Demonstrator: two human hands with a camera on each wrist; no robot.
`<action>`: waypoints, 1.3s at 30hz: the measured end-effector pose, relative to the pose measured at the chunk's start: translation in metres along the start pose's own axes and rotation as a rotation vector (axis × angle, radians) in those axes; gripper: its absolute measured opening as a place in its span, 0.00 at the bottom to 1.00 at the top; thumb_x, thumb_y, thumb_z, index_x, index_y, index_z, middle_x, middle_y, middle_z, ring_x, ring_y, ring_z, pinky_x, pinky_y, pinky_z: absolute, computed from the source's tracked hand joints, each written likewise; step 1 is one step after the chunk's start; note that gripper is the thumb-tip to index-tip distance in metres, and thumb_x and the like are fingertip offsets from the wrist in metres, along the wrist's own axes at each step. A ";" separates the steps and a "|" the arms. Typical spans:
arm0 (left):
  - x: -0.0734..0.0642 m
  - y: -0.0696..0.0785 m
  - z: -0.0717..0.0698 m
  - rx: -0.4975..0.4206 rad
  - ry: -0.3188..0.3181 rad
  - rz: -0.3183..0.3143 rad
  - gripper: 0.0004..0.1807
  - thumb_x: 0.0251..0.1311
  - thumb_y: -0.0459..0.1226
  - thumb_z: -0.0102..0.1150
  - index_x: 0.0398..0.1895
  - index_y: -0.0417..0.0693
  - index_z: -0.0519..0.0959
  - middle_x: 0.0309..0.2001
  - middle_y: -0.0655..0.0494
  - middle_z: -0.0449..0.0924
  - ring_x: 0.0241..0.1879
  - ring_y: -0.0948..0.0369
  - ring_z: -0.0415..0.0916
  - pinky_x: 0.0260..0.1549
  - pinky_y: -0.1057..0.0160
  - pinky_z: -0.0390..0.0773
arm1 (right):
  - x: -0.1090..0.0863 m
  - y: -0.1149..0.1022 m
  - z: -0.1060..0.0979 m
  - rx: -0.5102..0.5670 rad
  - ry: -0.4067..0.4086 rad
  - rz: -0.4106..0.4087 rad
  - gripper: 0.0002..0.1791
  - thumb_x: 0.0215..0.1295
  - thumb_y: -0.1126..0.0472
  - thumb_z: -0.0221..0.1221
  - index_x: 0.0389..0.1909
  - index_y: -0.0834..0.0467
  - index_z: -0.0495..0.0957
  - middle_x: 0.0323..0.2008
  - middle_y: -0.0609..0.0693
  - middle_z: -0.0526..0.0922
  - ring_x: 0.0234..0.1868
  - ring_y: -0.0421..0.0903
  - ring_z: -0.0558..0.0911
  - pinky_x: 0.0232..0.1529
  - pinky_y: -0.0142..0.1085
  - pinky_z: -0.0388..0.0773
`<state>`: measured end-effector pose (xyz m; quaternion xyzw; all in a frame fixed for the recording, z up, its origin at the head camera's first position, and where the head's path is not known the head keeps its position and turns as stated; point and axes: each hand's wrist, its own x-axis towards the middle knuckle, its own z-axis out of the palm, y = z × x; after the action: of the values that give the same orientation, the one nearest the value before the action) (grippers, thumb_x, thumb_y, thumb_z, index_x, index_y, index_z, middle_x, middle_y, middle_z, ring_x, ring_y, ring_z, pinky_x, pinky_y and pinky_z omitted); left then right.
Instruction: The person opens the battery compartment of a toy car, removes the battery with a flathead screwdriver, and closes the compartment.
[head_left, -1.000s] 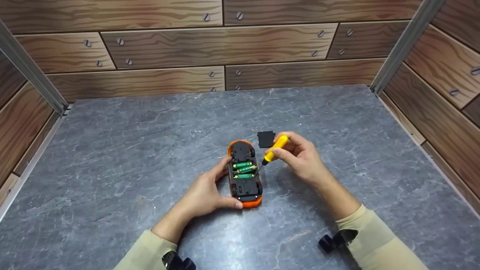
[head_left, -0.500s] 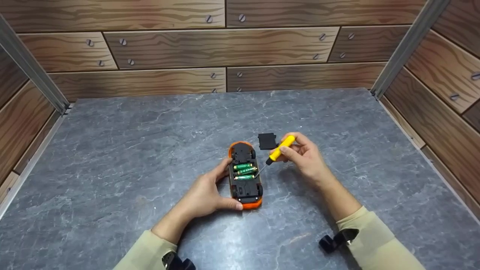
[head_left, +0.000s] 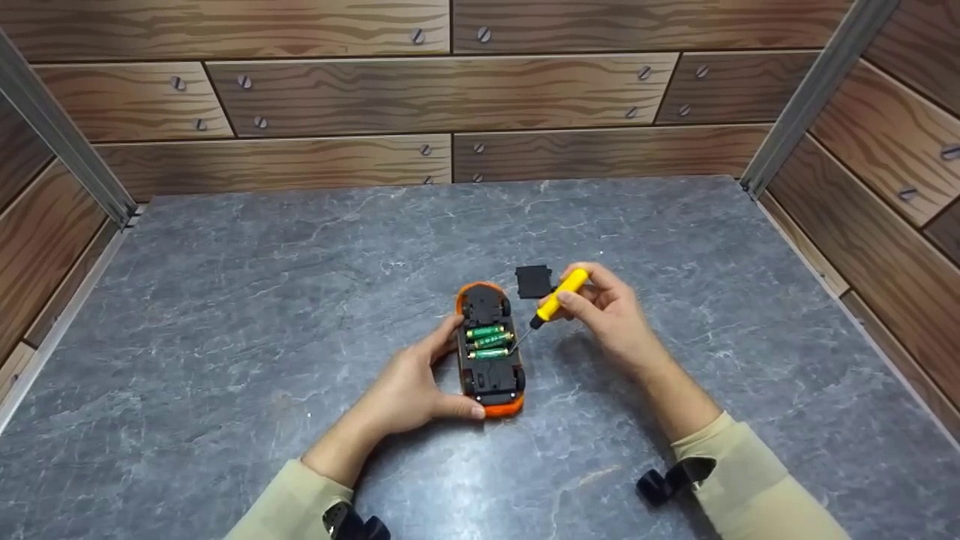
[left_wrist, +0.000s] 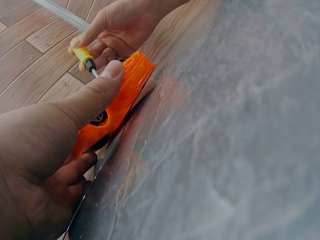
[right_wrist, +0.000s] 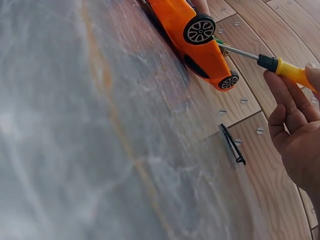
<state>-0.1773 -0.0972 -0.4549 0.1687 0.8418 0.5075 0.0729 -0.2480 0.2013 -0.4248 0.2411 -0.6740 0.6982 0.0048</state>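
Note:
An orange toy car (head_left: 495, 382) lies upside down on the table, its black underside up. My left hand (head_left: 405, 390) grips it from the left, thumb at the near end and fingers along the side. In the open battery bay sit three green batteries (head_left: 493, 341), the middle one slanted. My right hand (head_left: 619, 322) pinches the yellow handle of a screwdriver (head_left: 562, 295). Its metal shaft slopes down to the right end of the nearest battery; the right wrist view shows the shaft (right_wrist: 240, 52) reaching over the car's side. Whether the tip touches the battery, I cannot tell.
Just beyond the car, a black battery cover (head_left: 533, 281) lies flat, close to my right fingers. The grey marbled table (head_left: 300, 285) spreads around, bounded by wood-patterned walls (head_left: 435, 94) at the back and both sides.
The screwdriver handle and my right hand have shifted slightly to the right, baring more of the shaft. The nearest battery's right end looks slightly raised. My left hand keeps its hold on the car.

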 end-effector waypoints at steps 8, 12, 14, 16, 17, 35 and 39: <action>-0.001 0.001 0.000 0.000 -0.001 -0.006 0.74 0.34 0.53 0.90 0.86 0.54 0.54 0.75 0.48 0.72 0.75 0.57 0.67 0.78 0.52 0.58 | -0.003 -0.011 0.008 -0.076 -0.034 -0.054 0.14 0.73 0.76 0.60 0.54 0.77 0.72 0.43 0.77 0.85 0.44 0.52 0.91 0.46 0.44 0.89; 0.000 0.000 0.000 0.007 -0.003 -0.001 0.74 0.34 0.53 0.90 0.86 0.54 0.54 0.75 0.49 0.72 0.75 0.58 0.67 0.78 0.52 0.58 | -0.005 -0.016 0.012 -0.122 -0.048 -0.070 0.12 0.72 0.76 0.61 0.53 0.76 0.73 0.42 0.70 0.88 0.43 0.50 0.91 0.46 0.40 0.89; 0.000 0.000 0.000 0.012 -0.003 0.000 0.74 0.34 0.52 0.91 0.86 0.54 0.54 0.75 0.50 0.73 0.75 0.59 0.67 0.78 0.52 0.59 | -0.005 -0.017 0.012 -0.132 -0.066 -0.084 0.11 0.72 0.76 0.62 0.52 0.73 0.75 0.41 0.66 0.89 0.42 0.51 0.91 0.45 0.39 0.88; 0.001 0.000 0.000 0.014 -0.003 0.003 0.74 0.34 0.52 0.91 0.86 0.54 0.54 0.74 0.50 0.73 0.75 0.59 0.67 0.78 0.53 0.59 | -0.004 -0.016 0.011 -0.129 -0.086 -0.100 0.10 0.72 0.76 0.62 0.51 0.72 0.75 0.41 0.66 0.89 0.43 0.51 0.91 0.45 0.40 0.88; 0.001 0.000 0.000 0.014 -0.003 0.002 0.74 0.34 0.52 0.91 0.86 0.54 0.54 0.74 0.50 0.73 0.75 0.59 0.67 0.78 0.53 0.59 | -0.004 -0.016 0.010 -0.122 -0.091 -0.100 0.10 0.72 0.76 0.61 0.51 0.72 0.75 0.41 0.66 0.89 0.43 0.51 0.91 0.45 0.40 0.89; -0.001 0.000 0.001 0.006 -0.006 -0.003 0.74 0.34 0.53 0.90 0.87 0.53 0.54 0.75 0.48 0.71 0.75 0.57 0.66 0.78 0.53 0.58 | -0.001 -0.003 -0.003 0.003 -0.092 -0.061 0.10 0.73 0.78 0.58 0.48 0.78 0.69 0.41 0.62 0.91 0.41 0.47 0.91 0.39 0.32 0.86; -0.001 0.001 0.000 0.003 -0.004 -0.003 0.74 0.34 0.52 0.90 0.87 0.53 0.53 0.75 0.48 0.71 0.75 0.57 0.66 0.78 0.52 0.58 | 0.000 -0.001 -0.004 0.011 -0.092 -0.064 0.10 0.73 0.77 0.58 0.48 0.79 0.69 0.41 0.61 0.91 0.42 0.48 0.91 0.40 0.34 0.87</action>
<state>-0.1767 -0.0971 -0.4545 0.1688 0.8428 0.5055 0.0752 -0.2488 0.2057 -0.4238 0.2943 -0.6617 0.6896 -0.0053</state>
